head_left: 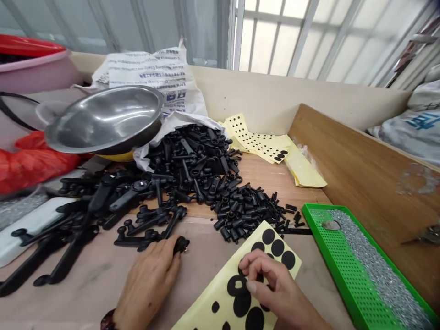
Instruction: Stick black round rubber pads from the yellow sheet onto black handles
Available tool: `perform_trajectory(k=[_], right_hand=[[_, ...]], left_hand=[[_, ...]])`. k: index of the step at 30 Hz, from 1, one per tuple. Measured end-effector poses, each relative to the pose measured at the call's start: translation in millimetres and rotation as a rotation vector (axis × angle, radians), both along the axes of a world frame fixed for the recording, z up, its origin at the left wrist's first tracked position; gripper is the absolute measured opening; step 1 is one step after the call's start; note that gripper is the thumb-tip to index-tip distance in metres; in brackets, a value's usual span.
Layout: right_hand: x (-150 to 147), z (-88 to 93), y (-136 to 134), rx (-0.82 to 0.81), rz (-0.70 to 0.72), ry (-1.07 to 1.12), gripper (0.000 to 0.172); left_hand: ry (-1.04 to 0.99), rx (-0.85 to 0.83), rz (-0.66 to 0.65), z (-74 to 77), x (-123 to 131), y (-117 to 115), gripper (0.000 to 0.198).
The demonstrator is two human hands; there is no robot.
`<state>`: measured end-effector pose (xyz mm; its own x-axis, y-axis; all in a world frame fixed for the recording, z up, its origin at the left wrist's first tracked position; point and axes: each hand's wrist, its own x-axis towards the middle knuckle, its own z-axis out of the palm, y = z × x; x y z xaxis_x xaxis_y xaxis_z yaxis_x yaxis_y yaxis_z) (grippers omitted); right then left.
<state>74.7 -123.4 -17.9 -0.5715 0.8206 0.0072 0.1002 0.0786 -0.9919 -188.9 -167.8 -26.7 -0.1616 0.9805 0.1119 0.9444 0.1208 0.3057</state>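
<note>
My left hand (147, 279) rests on the worktop, its fingers closed on a black crank handle (181, 245) whose knobbed end sticks out past the fingertips. Under my right hand (275, 284) lies a yellow sheet (202, 307) of black round stickers (242, 303). The right thumb and fingers are bent together in a pinch low over the stickers; what is between them, if anything, I cannot make out. One sticker by the thumb shows a pale spot. Just beyond the left hand lie more black crank handles (147, 227), some touching one another.
A heap of black handles (192, 160) spills from a white sack (147, 68). Small black sleeves (240, 211) are piled beside it. A metal bowl (110, 119) stands behind left. On the right, a green perforated tray (343, 266) holds small metal pieces; more sticker sheets (254, 140) lie behind.
</note>
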Motion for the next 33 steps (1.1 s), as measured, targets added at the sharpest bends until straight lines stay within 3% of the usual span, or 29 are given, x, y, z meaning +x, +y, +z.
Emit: perform_trajectory(k=[6,9,14,20,27,33], right_hand=[[-6,11.9,6,-0.219,-0.026,0.145,0.015],[-9,14.3,8,-0.256,-0.03,0.138,0.016],[-12,10.1,8,-0.3,-0.047,0.13,0.014],[-15,11.7,6,-0.342,-0.061,0.09,0.014],[-14,9.6,7,-0.355,-0.061,0.072,0.014],[-14,5.0,7,-0.348,-0.062,0.068,0.014]], left_hand=[[-1.044,-0.27,0.004,8.5,37,3,0.032],[-1.352,-0.4,0.043,3.1,56,2,0.042],[-1.431,-0.455,0.005,-4.8,65,1,0.043],[-1.404,-0.455,-0.023,4.3,68,1,0.042],[-1.45,-0.424,-0.056,0.8,69,-4,0.047],[-1.412,-0.438,-0.093,6.4,71,-3,0.046]])
